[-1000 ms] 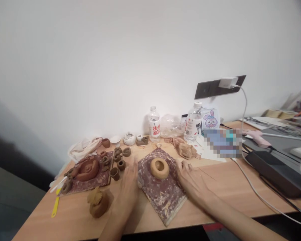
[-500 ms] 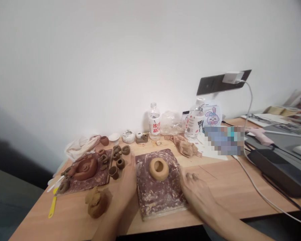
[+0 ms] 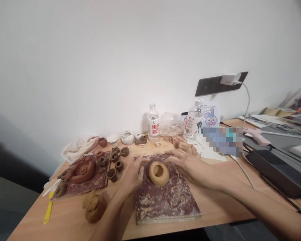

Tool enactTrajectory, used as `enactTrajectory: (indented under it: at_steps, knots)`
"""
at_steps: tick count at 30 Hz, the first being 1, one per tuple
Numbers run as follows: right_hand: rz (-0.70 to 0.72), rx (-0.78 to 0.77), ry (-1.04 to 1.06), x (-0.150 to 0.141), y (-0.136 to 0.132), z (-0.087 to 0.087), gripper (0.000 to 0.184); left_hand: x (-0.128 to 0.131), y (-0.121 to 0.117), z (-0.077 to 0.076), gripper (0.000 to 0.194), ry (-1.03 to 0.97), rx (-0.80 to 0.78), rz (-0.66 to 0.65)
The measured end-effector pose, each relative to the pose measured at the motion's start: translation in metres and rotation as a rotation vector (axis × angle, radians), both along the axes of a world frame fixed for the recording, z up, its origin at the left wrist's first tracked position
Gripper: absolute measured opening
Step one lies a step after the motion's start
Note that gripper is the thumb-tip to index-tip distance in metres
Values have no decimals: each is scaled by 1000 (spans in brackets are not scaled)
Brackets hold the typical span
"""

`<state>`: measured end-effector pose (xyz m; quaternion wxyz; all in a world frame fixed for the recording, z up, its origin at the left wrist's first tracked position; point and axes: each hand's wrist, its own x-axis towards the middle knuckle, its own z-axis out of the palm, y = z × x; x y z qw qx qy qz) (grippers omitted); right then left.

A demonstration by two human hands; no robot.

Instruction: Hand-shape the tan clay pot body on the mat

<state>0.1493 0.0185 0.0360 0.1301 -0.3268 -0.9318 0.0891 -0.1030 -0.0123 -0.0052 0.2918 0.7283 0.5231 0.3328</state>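
Sitting on a smeared maroon board [image 3: 165,204], a rounded, hollow-centred tan clay bowl [image 3: 159,179], left hand [image 3: 134,174] and right hand [image 3: 192,165] apart on either side, both unclenched, small brown pots [image 3: 112,175] at left, bottles [image 3: 154,129] far behind

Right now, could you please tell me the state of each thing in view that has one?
Board: flat, pale streaks
Left hand: open, at board's left edge
Right hand: open, at board's far right corner
Round clay piece: on board, hollow upward
Clay lump: uneven on top
Yellow tool: lying on table
White-capped bottle: upright, closed
Other bottle: upright, cap unclear
Brown sheet: crumpled
White charger: plugged into black wall strip
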Motion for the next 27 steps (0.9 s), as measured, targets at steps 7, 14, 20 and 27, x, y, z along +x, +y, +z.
enactTrajectory:
  at_steps: [7, 14, 20, 27]
  knots:
    - [330, 15, -88, -26, 29, 11, 26, 12, 8, 11, 106, -406, -211, -188]
    - [420, 40, -136, -32, 42, -2, 18, 26, 7, -7, 144, -309, -189, -209]
    - [425, 6, -189, -26, 42, -6, 25, 30, 2, -11, 151, -288, -254, -224]
    - [420, -27, -82, -21, 44, -12, 27, 43, 1, -9, 147, -281, -173, -140]
